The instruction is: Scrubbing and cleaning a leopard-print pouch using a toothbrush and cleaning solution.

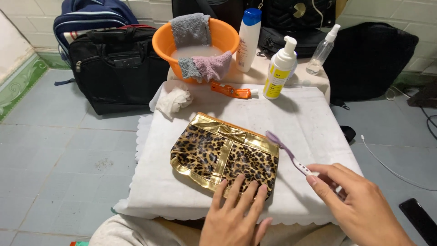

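Here, the leopard-print pouch (225,157) with gold trim lies flat on the white cloth (300,118) covering the counter. The left hand (234,216) rests open on it, fingers spread over its near edge. To the right, the right hand (357,205) pinches the handle of a purple toothbrush (287,152), whose head hovers just over the pouch's right corner. Behind stand an orange basin (223,38) draped with grey rags, an orange tube (232,92), a tall white bottle with blue cap (249,38), a white-and-yellow pump bottle (278,70) and a clear spray bottle (321,52).
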